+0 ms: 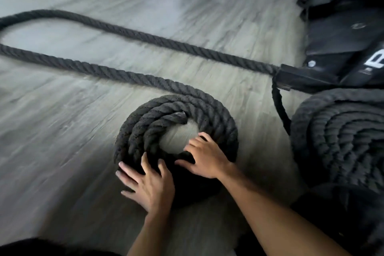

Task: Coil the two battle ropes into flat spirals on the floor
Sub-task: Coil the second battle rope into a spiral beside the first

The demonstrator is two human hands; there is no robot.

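Note:
A small flat coil of thick black battle rope lies on the grey wood floor, a few turns wide with a bare hole in its middle. My left hand presses on its near left edge with fingers spread. My right hand rests on the near right part of the coil, its fingers bent at the inner rim. The loose rest of this rope runs off to the left, loops round and comes back to a black anchor. A second rope sits coiled in a larger spiral at the right.
Black gym equipment with a flat base stands at the back right, where the rope is attached. A black strap hangs from the anchor between the two coils. Grey plank floor stretches to the left and far side.

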